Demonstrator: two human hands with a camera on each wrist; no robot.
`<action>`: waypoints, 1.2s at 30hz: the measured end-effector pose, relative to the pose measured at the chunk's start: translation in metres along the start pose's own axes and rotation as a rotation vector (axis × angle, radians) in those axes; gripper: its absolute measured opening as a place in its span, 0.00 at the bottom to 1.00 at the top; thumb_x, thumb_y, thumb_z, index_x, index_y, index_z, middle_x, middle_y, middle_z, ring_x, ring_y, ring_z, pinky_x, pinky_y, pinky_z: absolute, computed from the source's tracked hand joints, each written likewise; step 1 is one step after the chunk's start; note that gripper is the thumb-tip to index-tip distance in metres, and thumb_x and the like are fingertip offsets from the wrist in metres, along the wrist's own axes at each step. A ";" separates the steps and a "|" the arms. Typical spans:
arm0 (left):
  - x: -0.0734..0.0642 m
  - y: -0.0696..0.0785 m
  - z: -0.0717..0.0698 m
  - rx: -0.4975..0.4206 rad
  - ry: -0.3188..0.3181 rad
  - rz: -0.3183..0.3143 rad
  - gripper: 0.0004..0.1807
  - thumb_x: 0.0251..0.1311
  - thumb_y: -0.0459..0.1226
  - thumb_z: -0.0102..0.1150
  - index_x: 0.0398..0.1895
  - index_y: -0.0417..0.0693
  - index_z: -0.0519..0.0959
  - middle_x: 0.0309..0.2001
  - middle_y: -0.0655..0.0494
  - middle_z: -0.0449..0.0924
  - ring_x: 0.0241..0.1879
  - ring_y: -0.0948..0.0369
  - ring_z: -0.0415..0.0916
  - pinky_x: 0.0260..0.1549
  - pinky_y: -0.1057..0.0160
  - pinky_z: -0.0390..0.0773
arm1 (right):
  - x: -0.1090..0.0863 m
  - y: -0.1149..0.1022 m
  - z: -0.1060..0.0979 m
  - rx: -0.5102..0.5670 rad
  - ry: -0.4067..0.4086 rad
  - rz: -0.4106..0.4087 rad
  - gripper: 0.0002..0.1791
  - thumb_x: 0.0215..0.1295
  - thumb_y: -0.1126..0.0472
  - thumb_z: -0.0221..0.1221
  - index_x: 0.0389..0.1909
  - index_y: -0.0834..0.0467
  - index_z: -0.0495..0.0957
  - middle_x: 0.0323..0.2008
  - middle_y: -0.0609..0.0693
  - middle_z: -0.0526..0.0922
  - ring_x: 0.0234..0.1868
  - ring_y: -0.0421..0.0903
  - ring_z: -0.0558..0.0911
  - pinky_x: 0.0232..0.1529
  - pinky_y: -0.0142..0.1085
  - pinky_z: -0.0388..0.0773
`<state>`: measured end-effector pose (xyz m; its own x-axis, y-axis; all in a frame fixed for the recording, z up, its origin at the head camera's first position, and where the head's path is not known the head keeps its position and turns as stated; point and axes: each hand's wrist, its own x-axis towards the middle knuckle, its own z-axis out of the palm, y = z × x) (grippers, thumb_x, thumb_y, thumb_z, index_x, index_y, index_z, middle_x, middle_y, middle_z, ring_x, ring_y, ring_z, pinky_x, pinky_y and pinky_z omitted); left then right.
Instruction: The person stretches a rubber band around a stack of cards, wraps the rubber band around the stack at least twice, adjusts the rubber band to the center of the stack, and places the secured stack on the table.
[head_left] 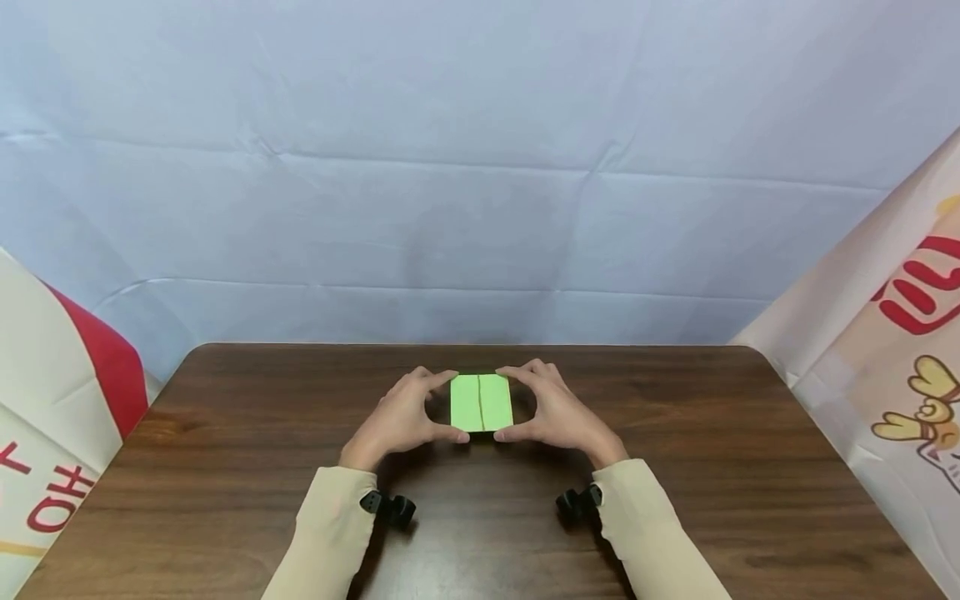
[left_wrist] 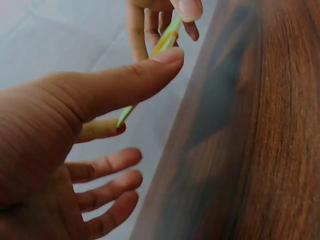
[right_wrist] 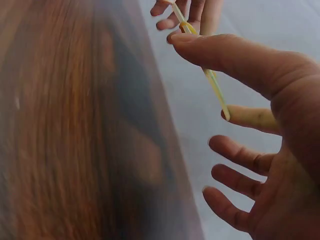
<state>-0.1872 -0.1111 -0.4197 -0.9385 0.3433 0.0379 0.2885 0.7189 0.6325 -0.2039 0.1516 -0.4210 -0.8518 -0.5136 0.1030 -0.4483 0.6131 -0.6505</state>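
Note:
A thin, square stack of light green paper (head_left: 464,405) is held up over the table between both hands, and a yellowish rubber band (head_left: 481,405) runs around its middle. My left hand (head_left: 408,414) pinches its left side, thumb at the near corner and index finger at the far corner. On the opposite side my right hand (head_left: 558,414) pinches it the same way. Seen nearly edge-on in the left wrist view, the green stack (left_wrist: 126,116) lies between thumb and index finger. In the right wrist view the rubber band (right_wrist: 187,27) wraps its edge; the other fingers are spread off the paper.
The brown wood-grain table (head_left: 480,517) lies beneath both hands. A pale cloth (head_left: 480,167) hangs behind its far edge. Printed sheets (head_left: 900,400) with red lettering and drawings flank both sides. Small black devices (head_left: 390,510) are strapped at both wrists.

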 end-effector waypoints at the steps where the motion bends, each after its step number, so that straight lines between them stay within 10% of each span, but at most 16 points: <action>1: 0.003 -0.002 0.001 0.012 -0.008 -0.008 0.54 0.40 0.53 0.84 0.74 0.50 0.70 0.51 0.51 0.74 0.49 0.53 0.74 0.44 0.51 0.77 | 0.003 0.002 0.000 -0.008 -0.012 0.015 0.51 0.45 0.47 0.81 0.71 0.54 0.71 0.56 0.57 0.71 0.57 0.57 0.67 0.54 0.53 0.72; 25: 0.027 -0.013 0.011 0.248 -0.188 -0.139 0.52 0.51 0.60 0.74 0.78 0.57 0.63 0.49 0.50 0.63 0.45 0.52 0.57 0.45 0.54 0.62 | 0.031 0.019 0.012 -0.131 -0.154 0.128 0.50 0.49 0.43 0.78 0.72 0.54 0.70 0.62 0.53 0.64 0.60 0.53 0.62 0.55 0.52 0.56; 36: 0.020 -0.012 0.012 0.194 -0.102 -0.117 0.54 0.49 0.59 0.76 0.77 0.49 0.64 0.54 0.46 0.67 0.49 0.52 0.61 0.50 0.52 0.67 | 0.021 0.014 0.011 -0.126 -0.096 0.114 0.53 0.53 0.44 0.77 0.77 0.54 0.62 0.65 0.55 0.64 0.63 0.55 0.62 0.60 0.56 0.56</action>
<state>-0.2076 -0.1059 -0.4361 -0.9465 0.3029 -0.1111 0.2192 0.8564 0.4675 -0.2247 0.1430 -0.4356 -0.8719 -0.4878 -0.0421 -0.3860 0.7377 -0.5538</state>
